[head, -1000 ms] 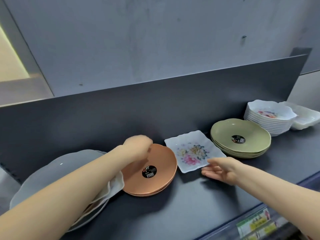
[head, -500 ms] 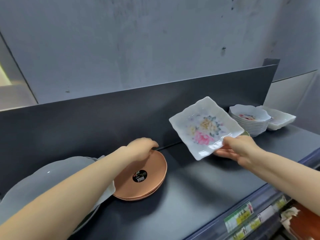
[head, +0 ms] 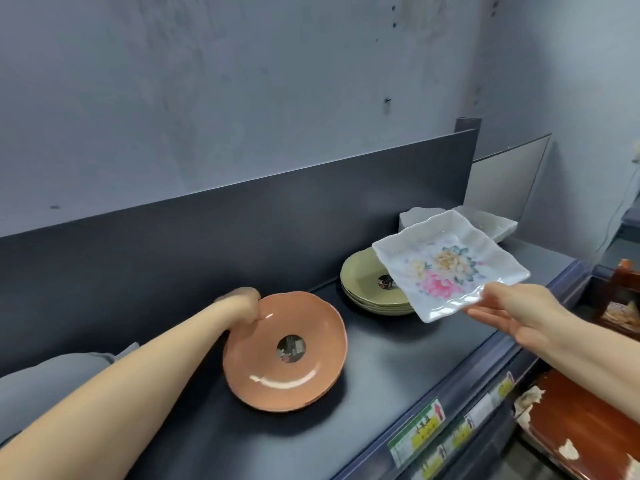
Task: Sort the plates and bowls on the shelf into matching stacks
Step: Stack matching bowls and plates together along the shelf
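1. The right hand (head: 512, 313) pinches the square plate (head: 450, 265) at its near edge, with the thumb on the rim and the fingers fairly straight beneath it. The plate is white with a wavy rim and pink and yellow flowers. It is held in the air above the shelf (head: 398, 358), tilted, reaching up and left from the hand.
2. The left hand (head: 242, 306) is curled over the far left rim of the orange plates (head: 287, 351), which sit in a short stack on the shelf just right of that hand.
3. A dark round sticker (head: 291, 348) sits in the middle of the top orange plate. Its writing is too blurred to read.
4. Between the two hands is a stack of green plates (head: 363, 282), partly hidden by the square plate. It carries a similar dark label, also unreadable.
5. Beyond the right hand, white dishes (head: 491, 223) stand at the back of the shelf.
6. Near the left forearm lies a grey plate (head: 52, 379).
7. Below the right hand, price tags (head: 419, 431) in green, yellow and white line the shelf's front edge. One bears a red arrow, and the text cannot be read.
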Available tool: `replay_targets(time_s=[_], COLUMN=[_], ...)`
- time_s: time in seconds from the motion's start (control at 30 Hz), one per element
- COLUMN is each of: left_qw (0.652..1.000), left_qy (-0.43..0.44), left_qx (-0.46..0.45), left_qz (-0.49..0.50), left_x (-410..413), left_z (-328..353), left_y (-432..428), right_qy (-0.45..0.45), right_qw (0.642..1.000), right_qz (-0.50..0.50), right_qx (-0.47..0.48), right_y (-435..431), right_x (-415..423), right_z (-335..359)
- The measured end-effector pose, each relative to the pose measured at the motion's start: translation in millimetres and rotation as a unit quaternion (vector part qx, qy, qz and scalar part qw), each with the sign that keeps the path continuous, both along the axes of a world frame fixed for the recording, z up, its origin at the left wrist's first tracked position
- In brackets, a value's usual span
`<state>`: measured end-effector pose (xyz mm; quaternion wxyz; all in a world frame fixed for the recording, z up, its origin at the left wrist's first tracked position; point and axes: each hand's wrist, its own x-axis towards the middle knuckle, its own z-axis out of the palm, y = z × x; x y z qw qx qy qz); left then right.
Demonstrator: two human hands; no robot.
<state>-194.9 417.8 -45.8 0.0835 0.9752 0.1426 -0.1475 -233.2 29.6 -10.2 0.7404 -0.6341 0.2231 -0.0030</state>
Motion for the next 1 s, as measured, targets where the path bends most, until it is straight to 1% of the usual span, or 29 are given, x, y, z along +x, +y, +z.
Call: replay_targets(time_s=[0.1,0.17,0.27,0.37,0.47,0.53,0.63,0.7,0.73,0.77,0.8,0.87,0.9,0.93,1.0], left_qw=[0.985,0.97,0.949,0.919,0.894,0.876,0.834,0.81,0.805,0.812,0.831,0.875,0.886,0.892,0.895], left_qy=[0.035,0.032,0.002,-0.003,-0.01,-0.041,-0.121,-0.168,-0.185,-0.198,-0.206,-0.222,-0.245,-0.278,-0.343], left_qx=[-0.143,-0.197,-0.233,-0.269,-0.301,-0.33,-0.369,-0.36,-0.336,-0.288,-0.221,-0.068,-0.025,-0.013,-0.027], left_qz=[0.091,0.136,0.211,0.289,0.333,0.35,0.393,0.431,0.453,0.467,0.468,0.426,0.392,0.357,0.283], left_x=[-4.4,-11.2,-24.1,-41.2,-56.6,-65.1,-74.7,-77.2,-79.4,-80.7,-81.8,-83.4,-81.1,-76.5,-59.6], left_z=[-2.5,-1.2,-4.2,-8.8,-8.6,-7.1,-10.1,-12.8,-11.6,-9.8,-6.6,0.2,4.0,9.6,21.4], left_y=[-13.0,-21.4,-28.7,-38.8,-60.4,-81.0,-107.5,-118.7,-126.4,-131.8,-137.0,-144.8,-148.4,-155.5,-179.2], right_qy=[-0.001,-0.003,-0.005,-0.002,-0.002,-0.002,0.0,0.0,0.001,0.004,0.007,0.014,0.015,0.015,0.014], right_qw=[1.0,1.0,0.999,0.997,0.993,0.989,0.981,0.975,0.972,0.97,0.968,0.965,0.963,0.961,0.959], right_qz=[-0.002,0.009,0.036,0.072,0.12,0.149,0.196,0.222,0.233,0.241,0.249,0.262,0.268,0.275,0.282], right_qx=[-0.001,-0.004,-0.008,-0.007,-0.005,-0.004,-0.008,-0.015,-0.018,-0.018,-0.017,-0.013,-0.012,-0.012,-0.014], right_y=[-22.5,-37.8,-61.0,-86.1,-110.0,-124.9,-143.8,-153.9,-158.8,-163.2,-167.4,-174.8,-178.5,-182.5,-189.4], right_x=[12.7,24.3,43.1,60.2,72.6,80.1,92.1,100.9,105.3,109.6,113.4,121.0,125.3,129.7,139.3], right_z=[1.2,2.8,4.1,4.4,3.2,2.4,-0.3,-3.3,-5.2,-7.4,-9.6,-14.4,-17.0,-19.5,-24.4])
